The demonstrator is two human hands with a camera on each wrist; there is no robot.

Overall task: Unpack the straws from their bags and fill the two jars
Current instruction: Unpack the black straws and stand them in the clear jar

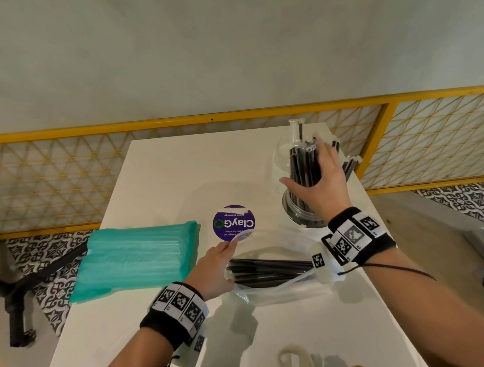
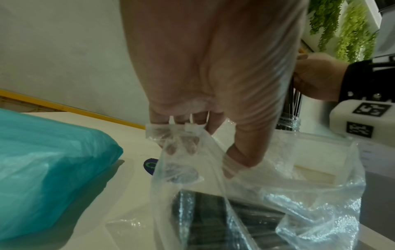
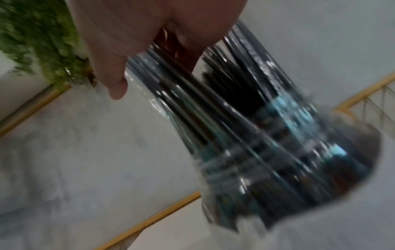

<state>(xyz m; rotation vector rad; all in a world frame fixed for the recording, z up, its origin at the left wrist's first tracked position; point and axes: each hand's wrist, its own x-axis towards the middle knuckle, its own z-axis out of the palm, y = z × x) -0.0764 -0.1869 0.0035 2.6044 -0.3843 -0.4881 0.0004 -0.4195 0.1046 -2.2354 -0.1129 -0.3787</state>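
A clear jar (image 1: 300,216) stands at the right of the white table (image 1: 175,175). My right hand (image 1: 321,187) grips a bundle of black straws (image 1: 303,168) that stands in it; in the right wrist view the thumb and fingers (image 3: 115,84) wrap the straws (image 3: 213,101) above the jar (image 3: 320,169). In front lies a clear bag (image 1: 283,291) with more black straws (image 1: 267,269). My left hand (image 1: 224,259) pinches the bag's open edge, its fingers (image 2: 181,147) behind the plastic (image 2: 310,203). A sealed teal bag of straws (image 1: 135,258) lies to the left.
A purple round sticker (image 1: 233,222) sits mid-table. A clear domed piece (image 1: 285,149) stands behind the jar, and more black straws (image 1: 350,165) stick out near the table's right edge. A yellow railing (image 1: 169,121) runs behind. A black stand (image 1: 12,294) is on the floor at left.
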